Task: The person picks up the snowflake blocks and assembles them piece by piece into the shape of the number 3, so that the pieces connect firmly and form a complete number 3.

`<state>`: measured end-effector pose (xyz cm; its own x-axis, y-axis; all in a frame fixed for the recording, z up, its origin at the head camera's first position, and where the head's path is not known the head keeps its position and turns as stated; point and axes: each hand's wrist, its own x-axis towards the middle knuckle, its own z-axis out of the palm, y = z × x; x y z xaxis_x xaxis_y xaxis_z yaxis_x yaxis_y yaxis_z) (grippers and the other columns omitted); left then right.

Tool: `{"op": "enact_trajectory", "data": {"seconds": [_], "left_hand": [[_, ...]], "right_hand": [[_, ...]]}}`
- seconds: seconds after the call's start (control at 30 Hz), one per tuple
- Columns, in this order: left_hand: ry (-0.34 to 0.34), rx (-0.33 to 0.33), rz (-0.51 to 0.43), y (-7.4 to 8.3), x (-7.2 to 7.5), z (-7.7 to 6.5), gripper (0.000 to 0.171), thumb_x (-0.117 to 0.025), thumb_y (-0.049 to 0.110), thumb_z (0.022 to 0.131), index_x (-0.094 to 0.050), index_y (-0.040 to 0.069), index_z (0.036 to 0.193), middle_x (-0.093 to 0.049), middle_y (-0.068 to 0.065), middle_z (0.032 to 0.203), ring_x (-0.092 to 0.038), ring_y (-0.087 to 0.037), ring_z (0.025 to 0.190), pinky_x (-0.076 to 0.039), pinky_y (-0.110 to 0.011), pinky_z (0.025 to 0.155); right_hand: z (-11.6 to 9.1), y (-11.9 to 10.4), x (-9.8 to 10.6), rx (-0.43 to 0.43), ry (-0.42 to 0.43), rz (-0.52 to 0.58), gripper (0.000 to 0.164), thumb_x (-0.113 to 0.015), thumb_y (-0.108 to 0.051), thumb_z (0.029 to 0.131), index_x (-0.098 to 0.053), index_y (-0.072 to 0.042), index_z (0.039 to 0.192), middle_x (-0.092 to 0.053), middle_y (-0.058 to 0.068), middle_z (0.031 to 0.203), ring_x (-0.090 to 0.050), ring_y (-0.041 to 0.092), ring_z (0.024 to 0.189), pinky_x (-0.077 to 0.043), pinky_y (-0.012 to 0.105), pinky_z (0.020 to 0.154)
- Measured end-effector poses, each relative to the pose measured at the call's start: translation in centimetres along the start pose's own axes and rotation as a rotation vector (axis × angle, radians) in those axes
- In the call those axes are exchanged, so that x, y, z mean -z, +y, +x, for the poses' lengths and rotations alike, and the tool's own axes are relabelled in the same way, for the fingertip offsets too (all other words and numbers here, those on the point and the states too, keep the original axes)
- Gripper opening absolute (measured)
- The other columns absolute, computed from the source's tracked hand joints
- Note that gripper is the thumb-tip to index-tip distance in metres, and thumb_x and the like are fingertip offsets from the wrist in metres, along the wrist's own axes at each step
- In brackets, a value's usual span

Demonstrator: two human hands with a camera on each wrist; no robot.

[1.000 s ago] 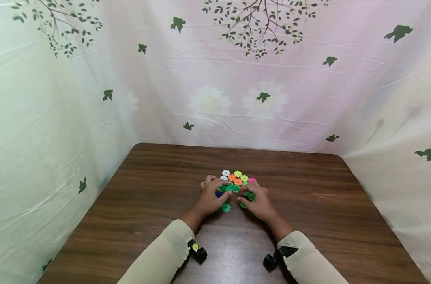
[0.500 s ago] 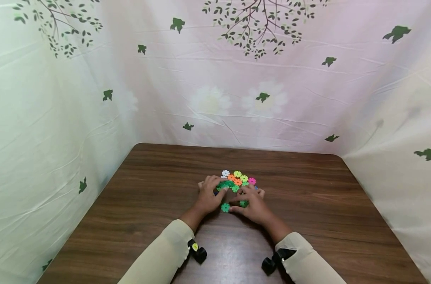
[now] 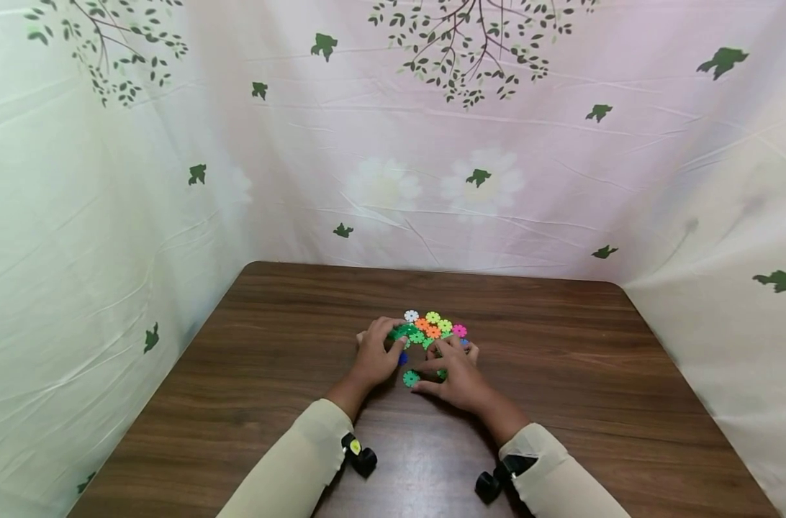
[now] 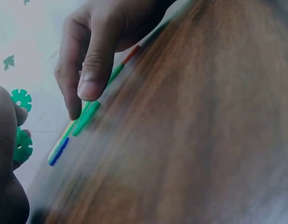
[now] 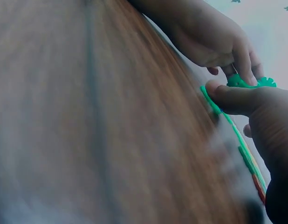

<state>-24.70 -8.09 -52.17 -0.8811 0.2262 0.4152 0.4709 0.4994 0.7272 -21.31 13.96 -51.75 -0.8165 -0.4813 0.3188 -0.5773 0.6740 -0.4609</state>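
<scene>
"So, what fills most of the head view?"

"Pale printed fabric [image 3: 380, 137], hanging at nine, twelve and three o'clock around a dark wood-grain table [image 3: 289, 309]."

"And the person?"

"Two light sleeves come next in size: the left sleeve [image 3: 289, 460] enters from seven o'clock, the right sleeve [image 3: 564, 464] from about five."

"What are the hands doing?"

"The left hand [image 3: 370, 360] is closed to a pinch, thumb and fingers round several green discs [image 4: 25, 150] with notched rims. I can't count them. The right hand [image 3: 463, 378] is loosely parted, thumb and forefinger apart beside a lone green disc [image 3: 410, 378] at its nine o'clock. Whether they touch it, I can't tell."

"Anything on the wrists?"

"A small black camera on each, the left camera [image 3: 365, 462] and the right camera [image 3: 488, 488]."

"And the smallest things?"

"More notched discs on the wood, at the left hand's two o'clock. Round the orange discs [image 3: 432, 333] sit a white disc [image 3: 411, 316] at ten, yellow discs [image 3: 445, 326] near one and two, and a pink disc [image 3: 459, 330] at three. A blue disc [image 3: 403, 358] peeks out at the left hand's three o'clock."
</scene>
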Motion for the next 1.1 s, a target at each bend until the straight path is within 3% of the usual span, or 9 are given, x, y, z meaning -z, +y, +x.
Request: {"op": "enact_trajectory", "data": {"seconds": [0.17,0.33,0.47,0.63,0.77,0.9,1.1], "left_hand": [[0.001,0.018,-0.026,-0.15,-0.07,0.1,0.032,-0.066,0.014,0.108,-0.07,0.01,0.14,-0.07,-0.012,0.134,-0.067,-0.032,0.126,-0.028,-0.053,0.102],[0.011,0.009,-0.03,-0.13,-0.05,0.05,0.029,-0.064,0.017,0.11,-0.071,0.009,0.137,-0.07,-0.012,0.132,-0.069,-0.032,0.123,-0.031,-0.054,0.104],[0.028,-0.045,-0.043,-0.09,-0.05,0.04,0.026,-0.064,0.016,0.11,-0.074,0.003,0.13,-0.071,-0.015,0.125,-0.071,-0.032,0.115,-0.044,-0.053,0.106],[0.043,-0.076,-0.082,-0.04,-0.09,0.02,0.023,-0.065,0.013,0.109,-0.074,-0.001,0.125,-0.071,-0.016,0.12,-0.07,-0.029,0.11,-0.058,-0.046,0.098],[0.037,-0.075,-0.091,0.09,-0.03,-0.03,0.019,-0.066,0.011,0.109,-0.073,0.0,0.123,-0.071,-0.016,0.121,-0.071,-0.028,0.111,-0.059,-0.046,0.099],[0.007,-0.053,-0.098,0.3,0.07,-0.07,0.02,-0.065,0.011,0.109,-0.071,0.002,0.126,-0.071,-0.015,0.123,-0.07,-0.029,0.115,-0.058,-0.049,0.101],[-0.049,-0.021,-0.091,0.48,0.17,0.01,0.021,-0.063,0.012,0.11,-0.067,0.004,0.129,-0.071,-0.015,0.126,-0.069,-0.029,0.119,-0.057,-0.049,0.104]], "right_hand": [[0.02,-0.25,-0.09,0.0,-0.012,0.027,0.023,-0.095,-0.035,0.086,-0.089,-0.022,0.105,-0.058,-0.006,0.106,-0.04,0.018,0.107,-0.013,0.055,0.092],[0.04,0.11,-0.35,0.005,-0.011,0.057,0.018,-0.093,-0.028,0.088,-0.083,-0.022,0.102,-0.064,-0.001,0.116,-0.045,0.023,0.118,-0.017,0.061,0.099],[0.07,0.22,-0.48,0.005,0.015,0.096,0.023,-0.095,-0.023,0.086,-0.075,-0.022,0.098,-0.067,-0.001,0.115,-0.048,0.023,0.12,-0.016,0.064,0.103],[-0.04,0.15,-0.48,0.012,0.062,0.204,0.03,-0.095,-0.01,0.084,-0.069,-0.022,0.091,-0.062,-0.005,0.101,-0.056,0.018,0.104,-0.015,0.058,0.101],[-0.06,0.16,-0.56,0.02,0.078,0.24,0.029,-0.092,-0.006,0.087,-0.075,-0.015,0.109,-0.065,-0.006,0.1,-0.061,0.017,0.101,-0.017,0.053,0.098],[-0.09,0.18,-0.69,0.018,0.119,0.242,0.043,-0.086,-0.007,0.094,-0.073,-0.009,0.134,-0.065,-0.002,0.103,-0.059,0.019,0.101,-0.019,0.05,0.097],[0.02,0.31,-0.78,0.017,0.211,0.249,0.04,-0.084,-0.006,0.093,-0.077,-0.008,0.132,-0.071,0.006,0.113,-0.059,0.022,0.106,-0.022,0.047,0.095]]}}
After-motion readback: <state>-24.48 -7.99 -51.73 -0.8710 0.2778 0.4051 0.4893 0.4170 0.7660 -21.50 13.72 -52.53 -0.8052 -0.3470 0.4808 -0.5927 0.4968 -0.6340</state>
